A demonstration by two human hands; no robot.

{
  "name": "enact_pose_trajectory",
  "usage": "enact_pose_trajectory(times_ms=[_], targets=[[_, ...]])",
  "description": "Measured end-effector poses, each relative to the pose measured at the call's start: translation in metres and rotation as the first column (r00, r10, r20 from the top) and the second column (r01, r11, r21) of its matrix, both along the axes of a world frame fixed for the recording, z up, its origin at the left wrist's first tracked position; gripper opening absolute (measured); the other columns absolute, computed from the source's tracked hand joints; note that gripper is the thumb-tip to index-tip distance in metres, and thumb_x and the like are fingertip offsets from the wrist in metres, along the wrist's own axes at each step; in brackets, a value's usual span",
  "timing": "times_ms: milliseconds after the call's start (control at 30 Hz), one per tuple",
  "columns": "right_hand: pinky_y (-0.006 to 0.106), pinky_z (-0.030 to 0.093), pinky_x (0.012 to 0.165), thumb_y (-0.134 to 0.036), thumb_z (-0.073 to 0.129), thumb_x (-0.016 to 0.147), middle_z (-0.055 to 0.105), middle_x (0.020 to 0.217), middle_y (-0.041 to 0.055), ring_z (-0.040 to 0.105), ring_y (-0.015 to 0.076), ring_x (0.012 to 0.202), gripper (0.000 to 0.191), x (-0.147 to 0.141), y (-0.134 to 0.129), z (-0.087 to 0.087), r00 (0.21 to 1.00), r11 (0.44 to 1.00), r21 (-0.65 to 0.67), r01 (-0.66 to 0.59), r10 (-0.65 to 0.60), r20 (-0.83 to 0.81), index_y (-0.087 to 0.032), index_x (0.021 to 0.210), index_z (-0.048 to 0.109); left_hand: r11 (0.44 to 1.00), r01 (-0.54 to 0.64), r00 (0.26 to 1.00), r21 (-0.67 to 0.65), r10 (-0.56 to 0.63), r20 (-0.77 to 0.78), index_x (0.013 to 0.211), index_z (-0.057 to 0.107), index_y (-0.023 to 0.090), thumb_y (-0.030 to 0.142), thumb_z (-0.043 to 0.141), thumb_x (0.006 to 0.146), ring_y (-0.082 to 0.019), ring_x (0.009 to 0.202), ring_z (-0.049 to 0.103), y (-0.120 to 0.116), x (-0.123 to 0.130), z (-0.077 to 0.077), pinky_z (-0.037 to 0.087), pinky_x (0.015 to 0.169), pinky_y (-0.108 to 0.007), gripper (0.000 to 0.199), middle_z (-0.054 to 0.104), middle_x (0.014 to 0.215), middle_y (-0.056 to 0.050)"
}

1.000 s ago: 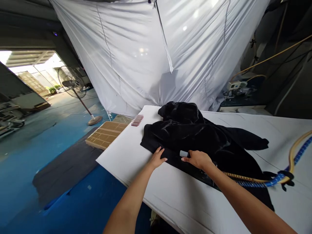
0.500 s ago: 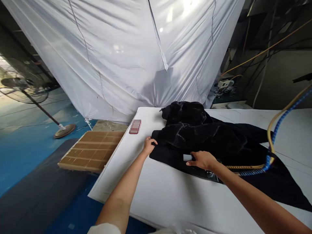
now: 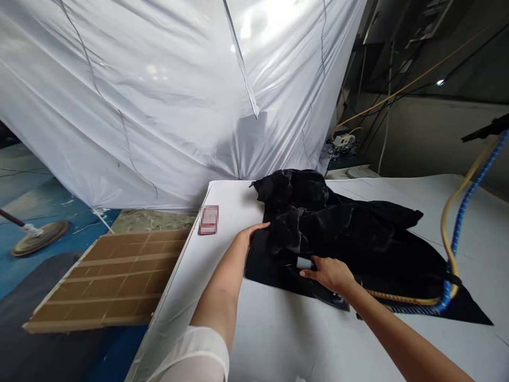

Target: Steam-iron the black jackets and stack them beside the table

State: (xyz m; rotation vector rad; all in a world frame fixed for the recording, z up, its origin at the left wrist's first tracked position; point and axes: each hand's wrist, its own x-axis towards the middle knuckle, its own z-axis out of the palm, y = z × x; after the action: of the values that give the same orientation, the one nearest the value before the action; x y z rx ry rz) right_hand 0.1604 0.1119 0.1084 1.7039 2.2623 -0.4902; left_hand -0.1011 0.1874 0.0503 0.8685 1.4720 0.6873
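Observation:
A black garment (image 3: 345, 228) lies bunched across the white padded table (image 3: 270, 334), its front layer spread flatter. My left hand (image 3: 254, 230) is at the garment's left edge, touching the cloth, its visible fingers stretched out to the right; the thumb side is partly hidden. My right hand (image 3: 329, 273) is wrapped round the dark handle of a steam iron (image 3: 305, 263) with a grey front end. Under that hand the iron rests on the garment's front part, most of its body hidden by my fingers and the dark cloth.
A yellow hose and a blue-wrapped cord (image 3: 457, 233) run from the iron up to the right. A reddish, blurred-out phone-like object (image 3: 209, 219) lies at the table's left. Flattened cardboard (image 3: 115, 281) and a fan base (image 3: 42, 237) are left, white sheeting (image 3: 178, 106) behind.
The view has turned right and moved closer. My left hand has shifted up over the garment's left edge, where the upper layer has been pushed back. The iron stays near the garment's front.

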Motion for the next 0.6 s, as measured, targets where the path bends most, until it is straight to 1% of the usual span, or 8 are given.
enact_pose_trajectory(times_ms=[100, 200, 300, 367, 433, 467, 533, 600], targets=[[0.033, 0.041, 0.062, -0.072, 0.035, 0.072, 0.067, 0.083, 0.0088, 0.062, 0.0275, 0.080, 0.061, 0.000, 0.000, 0.001, 1.000, 1.000, -0.007, 0.003, -0.003, 0.013, -0.021, 0.095, 0.060, 0.990, -0.068, 0.995, 0.127, 0.078, -0.070, 0.078, 0.059, 0.015, 0.018, 0.068, 0.062, -0.021, 0.071, 0.062, 0.012, 0.021, 0.003, 0.050, 0.068, -0.033, 0.018, 0.065, 0.070, -0.003], [0.033, 0.041, 0.062, -0.074, 0.034, 0.071, 0.067, 0.083, 0.0094, 0.062, 0.0284, 0.080, 0.064, 0.000, 0.000, 0.001, 1.000, 1.000, -0.007, -0.004, 0.004, 0.019, -0.021, 0.097, 0.060, 0.923, -0.221, 0.951, 0.315, 0.275, -0.140, 0.109, 0.049, 0.020, 0.009, 0.053, 0.074, -0.016, 0.100, 0.054, 0.026, 0.010, 0.013, 0.042, 0.088, -0.029, 0.037, 0.060, 0.105, -0.003], [0.033, 0.041, 0.062, -0.075, 0.033, 0.070, 0.067, 0.082, 0.0093, 0.062, 0.0282, 0.079, 0.066, 0.000, 0.000, 0.001, 1.000, 1.000, -0.013, 0.000, 0.001, 0.027, -0.021, 0.097, 0.060, 0.810, -0.387, 0.835, 0.441, 0.511, -0.206, 0.124, 0.031, 0.021, 0.012, 0.044, 0.083, -0.016, 0.114, 0.043, 0.034, -0.027, 0.023, 0.034, 0.096, -0.031, 0.045, 0.048, 0.123, -0.008], [0.033, 0.041, 0.062, -0.075, 0.033, 0.070, 0.067, 0.082, 0.0094, 0.062, 0.0279, 0.078, 0.066, 0.000, 0.001, 0.000, 1.000, 1.000, -0.021, 0.005, -0.004, 0.028, -0.021, 0.097, 0.059, 0.704, -0.474, 0.683, 0.528, 0.673, -0.285, 0.121, 0.033, 0.016, 0.017, 0.050, 0.081, -0.020, 0.115, 0.040, 0.025, -0.046, 0.024, 0.033, 0.097, -0.035, 0.044, 0.045, 0.121, -0.012], [0.033, 0.041, 0.062, -0.075, 0.033, 0.070, 0.067, 0.084, 0.0096, 0.062, 0.0280, 0.079, 0.066, -0.001, 0.002, 0.000, 1.000, 1.000, -0.026, 0.000, 0.001, 0.029, -0.021, 0.098, 0.059, 0.691, -0.365, 0.617, 0.624, 0.681, -0.395, 0.110, 0.044, 0.016, 0.017, 0.053, 0.079, -0.021, 0.110, 0.042, 0.003, -0.047, 0.018, 0.033, 0.096, -0.036, 0.033, 0.048, 0.112, -0.011], [0.033, 0.041, 0.063, -0.075, 0.033, 0.070, 0.067, 0.085, 0.0096, 0.062, 0.0283, 0.080, 0.066, -0.001, 0.003, -0.001, 0.999, 1.000, -0.026, -0.008, 0.009, 0.031, -0.021, 0.098, 0.059, 0.722, -0.229, 0.625, 0.653, 0.623, -0.470, 0.102, 0.049, 0.017, 0.016, 0.052, 0.079, -0.020, 0.107, 0.043, -0.013, -0.042, 0.012, 0.033, 0.095, -0.035, 0.024, 0.049, 0.106, -0.009], [0.034, 0.041, 0.064, -0.074, 0.034, 0.071, 0.067, 0.084, 0.0097, 0.062, 0.0289, 0.082, 0.066, -0.001, 0.004, 0.000, 0.999, 0.999, -0.024, -0.031, 0.032, 0.034, -0.021, 0.101, 0.058, 0.779, 0.129, 0.661, 0.613, 0.393, -0.639, 0.088, 0.057, 0.022, 0.013, 0.047, 0.080, -0.017, 0.097, 0.047, -0.049, -0.022, -0.005, 0.036, 0.091, -0.032, 0.016, 0.050, 0.093, -0.004], [0.034, 0.040, 0.064, -0.073, 0.035, 0.071, 0.067, 0.083, 0.0096, 0.062, 0.0291, 0.082, 0.067, -0.001, 0.006, 0.001, 0.998, 0.998, -0.029, -0.064, 0.064, 0.026, -0.021, 0.107, 0.055, 0.810, 0.274, 0.589, 0.519, 0.285, -0.756, 0.095, 0.061, 0.026, 0.021, 0.054, 0.077, -0.020, 0.100, 0.045, -0.082, -0.002, -0.023, 0.036, 0.091, -0.033, 0.019, 0.046, 0.101, -0.004]])
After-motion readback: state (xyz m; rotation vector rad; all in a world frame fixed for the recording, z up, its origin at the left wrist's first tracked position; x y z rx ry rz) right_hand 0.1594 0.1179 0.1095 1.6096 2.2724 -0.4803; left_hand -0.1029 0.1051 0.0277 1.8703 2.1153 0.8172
